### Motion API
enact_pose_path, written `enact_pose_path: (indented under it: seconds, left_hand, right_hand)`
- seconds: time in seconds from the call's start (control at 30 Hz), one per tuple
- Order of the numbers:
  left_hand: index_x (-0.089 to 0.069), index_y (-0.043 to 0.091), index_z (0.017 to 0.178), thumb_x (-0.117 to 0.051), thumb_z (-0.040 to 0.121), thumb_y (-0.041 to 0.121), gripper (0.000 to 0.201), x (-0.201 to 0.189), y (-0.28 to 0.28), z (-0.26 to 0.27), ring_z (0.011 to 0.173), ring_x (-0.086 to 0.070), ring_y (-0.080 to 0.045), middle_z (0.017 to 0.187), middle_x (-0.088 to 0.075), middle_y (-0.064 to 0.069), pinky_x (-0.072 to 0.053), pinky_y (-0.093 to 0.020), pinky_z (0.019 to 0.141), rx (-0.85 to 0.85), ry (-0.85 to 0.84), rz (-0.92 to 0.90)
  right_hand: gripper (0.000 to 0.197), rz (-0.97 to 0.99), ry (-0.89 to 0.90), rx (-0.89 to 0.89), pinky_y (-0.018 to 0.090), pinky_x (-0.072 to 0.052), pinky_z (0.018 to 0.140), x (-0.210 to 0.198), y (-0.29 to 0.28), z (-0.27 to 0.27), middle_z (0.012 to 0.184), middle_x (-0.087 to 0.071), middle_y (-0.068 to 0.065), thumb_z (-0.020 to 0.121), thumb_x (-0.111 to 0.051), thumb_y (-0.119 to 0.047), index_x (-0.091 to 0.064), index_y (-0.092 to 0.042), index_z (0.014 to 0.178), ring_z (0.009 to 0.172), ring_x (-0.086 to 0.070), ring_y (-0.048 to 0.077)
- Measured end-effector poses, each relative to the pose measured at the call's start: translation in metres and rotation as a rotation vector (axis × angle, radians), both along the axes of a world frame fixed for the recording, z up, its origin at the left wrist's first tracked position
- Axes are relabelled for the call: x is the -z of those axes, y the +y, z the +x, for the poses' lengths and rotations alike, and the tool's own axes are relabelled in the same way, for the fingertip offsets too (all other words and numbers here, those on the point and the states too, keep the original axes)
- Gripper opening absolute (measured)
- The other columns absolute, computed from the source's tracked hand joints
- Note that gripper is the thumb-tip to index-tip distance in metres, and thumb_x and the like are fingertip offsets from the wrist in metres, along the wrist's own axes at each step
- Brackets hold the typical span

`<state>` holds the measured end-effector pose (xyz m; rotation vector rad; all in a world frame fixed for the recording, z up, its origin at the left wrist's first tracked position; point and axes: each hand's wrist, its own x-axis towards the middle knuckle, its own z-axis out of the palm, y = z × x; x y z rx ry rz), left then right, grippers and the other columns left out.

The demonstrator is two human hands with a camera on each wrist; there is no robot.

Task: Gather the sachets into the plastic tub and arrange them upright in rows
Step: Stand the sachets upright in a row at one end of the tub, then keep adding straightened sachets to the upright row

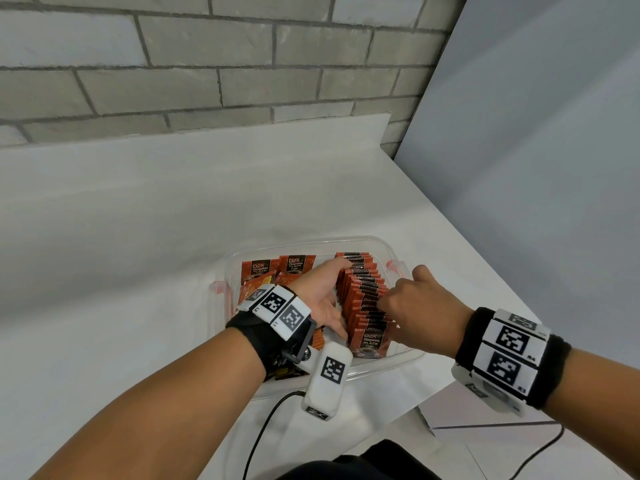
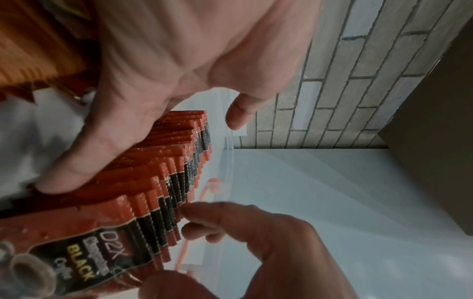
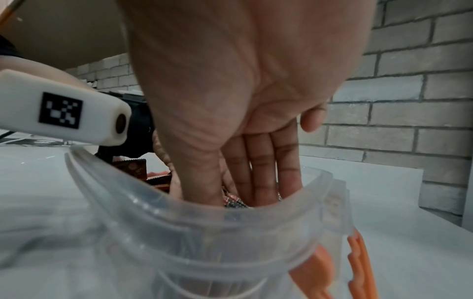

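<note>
Head view, left fingers: my left hand lies flat along the left face of the row of sachets, fingers straight and together, thumb at the near end; I read this as bracing the row so it stays upright.
Left wrist view, same hand: the fingers press the row's side and the thumb stands free above the top edges.
Right fingers: my right hand meets the row's right side, between it and the tub wall, fingers straight and close together, thumb lifted; likely squaring the row against the left palm.
Right wrist view: 3 fingers reach down past the rim; I cannot tell what their tips touch.
Row: sachets stand on edge, stepped, along the right side of the plastic tub.
Loose sachets: left of the row, inside the tub, leaning or flat; I judge these still need standing.
Tub: sits on the white table.
</note>
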<state>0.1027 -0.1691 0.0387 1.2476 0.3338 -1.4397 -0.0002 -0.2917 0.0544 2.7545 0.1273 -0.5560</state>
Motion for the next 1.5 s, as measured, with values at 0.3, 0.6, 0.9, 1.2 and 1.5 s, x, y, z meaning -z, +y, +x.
enact_pose_path:
  seconds: [0.3,0.6,0.9,1.2,1.5]
  left_hand:
    - [-0.042,0.008,0.083,-0.043,0.099,0.035,0.031,0.005,-0.002,0.000,0.128,-0.036,-0.055,0.118,-0.042,-0.017,-0.020,-0.068,0.108,0.013,-0.006,-0.022]
    - [-0.045,0.008,0.081,-0.041,0.100,0.035,0.033,0.000,-0.002,-0.003,0.127,-0.039,-0.053,0.113,-0.045,-0.014,-0.023,-0.066,0.106,0.019,-0.041,-0.020]
    - [-0.026,0.011,0.148,-0.047,0.097,0.039,0.062,0.005,0.010,0.006,0.134,-0.027,-0.054,0.152,-0.022,-0.028,-0.030,-0.065,0.105,0.070,-0.178,-0.083]
    - [-0.060,0.016,0.117,-0.051,0.096,0.033,0.028,-0.030,0.106,0.056,0.067,-0.063,-0.017,0.102,-0.070,-0.011,-0.043,-0.025,0.053,-0.116,-0.684,-0.159]
    - [-0.048,0.025,0.124,-0.064,0.090,0.028,0.038,0.021,0.158,0.052,0.090,-0.065,-0.025,0.108,-0.064,-0.005,-0.053,-0.034,0.069,0.043,-0.757,0.168]
  right_hand:
    - [0.017,-0.001,0.000,-0.007,0.032,-0.012,0.075,0.003,0.002,-0.005,0.089,-0.062,-0.001,0.094,-0.044,-0.028,-0.058,-0.019,0.092,0.079,-0.051,0.021]
    - [0.022,0.053,-0.026,-0.015,0.034,-0.016,0.076,0.008,0.001,-0.005,0.103,-0.063,-0.002,0.094,-0.049,-0.035,-0.055,-0.020,0.110,0.092,-0.055,0.022]
    - [0.027,0.119,-0.038,0.017,0.032,-0.019,0.077,0.003,0.001,-0.005,0.109,-0.059,-0.004,0.091,-0.051,-0.038,-0.046,-0.022,0.112,0.095,-0.056,0.021]
    - [0.027,0.708,-0.088,0.342,0.009,-0.039,0.067,-0.015,0.025,0.020,0.092,-0.061,-0.008,0.085,-0.067,-0.035,-0.059,-0.020,0.105,0.076,-0.054,0.000]
    - [0.039,0.747,0.138,0.700,0.037,-0.054,0.084,0.004,0.073,0.060,0.093,-0.069,0.013,0.086,-0.066,-0.032,-0.063,-0.002,0.111,0.084,-0.065,0.023]
